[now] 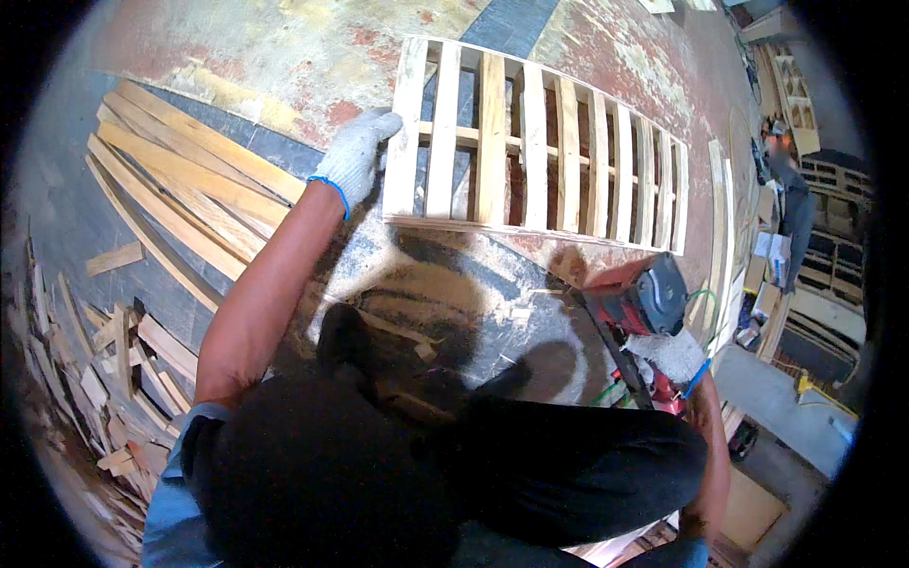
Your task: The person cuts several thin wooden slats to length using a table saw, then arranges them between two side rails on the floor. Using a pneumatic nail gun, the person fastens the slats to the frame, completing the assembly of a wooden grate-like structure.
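Note:
A slatted wooden pallet (491, 142) of pale boards lies in front of me, with gaps between its slats and a thin rail running lengthwise beneath them. My left hand (358, 153), in a light knit glove with a blue cuff, grips the pallet's left end board; its fingertips are partly hidden at the edge. Lower right, my right hand (668, 356), gloved the same way, is closed round a red and black nail gun (632, 295). The tool is near the pallet's right near corner, apart from it as far as I can see. Its handle is partly covered by my glove.
Long loose boards (189, 170) lie fanned out on the left. A heap of wood offcuts (114, 417) fills the lower left. Long strips (724, 256) lie beyond the pallet's right end. Another person (800, 208) is at far right, near stacked frames (833, 251). Sawdust covers the floor.

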Demonstrator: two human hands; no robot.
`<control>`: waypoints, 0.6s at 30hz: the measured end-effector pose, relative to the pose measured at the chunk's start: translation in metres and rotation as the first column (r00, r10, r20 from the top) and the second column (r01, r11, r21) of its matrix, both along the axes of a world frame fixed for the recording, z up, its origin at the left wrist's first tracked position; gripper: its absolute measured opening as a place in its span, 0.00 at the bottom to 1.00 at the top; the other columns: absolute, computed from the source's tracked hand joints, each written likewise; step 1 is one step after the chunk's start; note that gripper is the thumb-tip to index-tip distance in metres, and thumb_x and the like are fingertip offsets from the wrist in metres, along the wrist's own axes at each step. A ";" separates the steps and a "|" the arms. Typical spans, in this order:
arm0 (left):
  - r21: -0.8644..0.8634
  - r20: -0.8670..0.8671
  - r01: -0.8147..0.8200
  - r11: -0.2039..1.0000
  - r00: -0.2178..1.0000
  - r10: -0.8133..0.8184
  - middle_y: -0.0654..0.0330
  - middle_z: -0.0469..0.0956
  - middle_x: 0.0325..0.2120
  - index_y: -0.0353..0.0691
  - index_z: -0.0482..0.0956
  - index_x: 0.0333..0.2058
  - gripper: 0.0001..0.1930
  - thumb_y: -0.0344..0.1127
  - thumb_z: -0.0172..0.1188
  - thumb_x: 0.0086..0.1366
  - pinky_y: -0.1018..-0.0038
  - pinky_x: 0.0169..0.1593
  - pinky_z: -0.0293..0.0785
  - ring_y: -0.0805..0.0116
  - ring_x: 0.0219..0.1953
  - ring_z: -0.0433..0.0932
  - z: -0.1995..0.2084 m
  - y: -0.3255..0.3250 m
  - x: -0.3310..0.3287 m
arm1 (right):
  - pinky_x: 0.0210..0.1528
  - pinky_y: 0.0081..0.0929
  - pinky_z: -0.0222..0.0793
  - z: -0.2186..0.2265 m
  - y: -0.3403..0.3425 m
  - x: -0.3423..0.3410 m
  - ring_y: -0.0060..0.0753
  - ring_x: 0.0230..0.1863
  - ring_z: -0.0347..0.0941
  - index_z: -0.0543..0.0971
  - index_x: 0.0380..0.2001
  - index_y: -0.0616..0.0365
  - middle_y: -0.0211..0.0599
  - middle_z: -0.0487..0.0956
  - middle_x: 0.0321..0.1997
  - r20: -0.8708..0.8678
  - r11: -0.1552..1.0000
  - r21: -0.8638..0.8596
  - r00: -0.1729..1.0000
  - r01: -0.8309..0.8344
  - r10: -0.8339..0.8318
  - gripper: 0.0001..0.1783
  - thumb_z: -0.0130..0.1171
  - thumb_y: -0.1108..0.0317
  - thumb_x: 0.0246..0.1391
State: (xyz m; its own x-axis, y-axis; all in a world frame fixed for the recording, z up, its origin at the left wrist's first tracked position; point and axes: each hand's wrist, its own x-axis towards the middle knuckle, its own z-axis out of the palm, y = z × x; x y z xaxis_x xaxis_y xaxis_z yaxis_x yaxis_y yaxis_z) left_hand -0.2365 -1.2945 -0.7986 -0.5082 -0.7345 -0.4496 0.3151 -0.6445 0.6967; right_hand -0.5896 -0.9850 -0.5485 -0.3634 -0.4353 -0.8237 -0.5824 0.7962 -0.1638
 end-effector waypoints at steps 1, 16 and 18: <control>-0.046 0.089 -0.019 0.999 0.996 0.023 0.50 0.80 0.55 0.31 0.71 0.63 0.24 0.35 0.55 0.72 0.63 0.62 0.77 0.60 0.54 0.81 0.014 -0.002 0.021 | 0.30 0.38 0.74 -0.049 0.024 -0.026 0.37 0.25 0.78 0.83 0.39 0.59 0.39 0.82 0.25 -0.029 0.986 -0.045 0.987 -0.158 0.157 0.18 0.67 0.53 0.59; 0.035 0.282 -0.056 0.998 0.958 0.044 0.64 0.82 0.35 0.43 0.83 0.43 0.10 0.41 0.61 0.72 0.71 0.43 0.79 0.73 0.37 0.80 0.006 -0.025 -0.012 | 0.48 0.58 0.78 -0.228 0.254 -0.039 0.70 0.46 0.81 0.53 0.73 0.64 0.65 0.83 0.48 -0.584 0.986 -0.123 0.795 0.112 -0.163 0.52 0.65 0.58 0.51; -0.026 0.389 -0.017 1.000 0.921 0.026 0.70 0.77 0.24 0.48 0.80 0.35 0.10 0.44 0.59 0.74 0.76 0.29 0.72 0.78 0.25 0.75 -0.018 -0.052 0.011 | 0.48 0.58 0.78 -0.239 0.253 -0.032 0.70 0.46 0.81 0.53 0.73 0.67 0.65 0.83 0.48 -0.517 0.967 -0.183 0.819 0.179 -0.249 0.51 0.64 0.60 0.51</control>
State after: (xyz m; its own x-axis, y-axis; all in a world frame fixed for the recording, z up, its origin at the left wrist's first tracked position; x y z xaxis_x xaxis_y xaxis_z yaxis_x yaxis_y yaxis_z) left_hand -0.2260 -1.3469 -0.8163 -0.2804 -0.7550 -0.5928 0.0300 -0.6241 0.7807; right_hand -0.6217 -0.7317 -0.7874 -0.8246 -0.3771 -0.4218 -0.4236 0.9057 0.0185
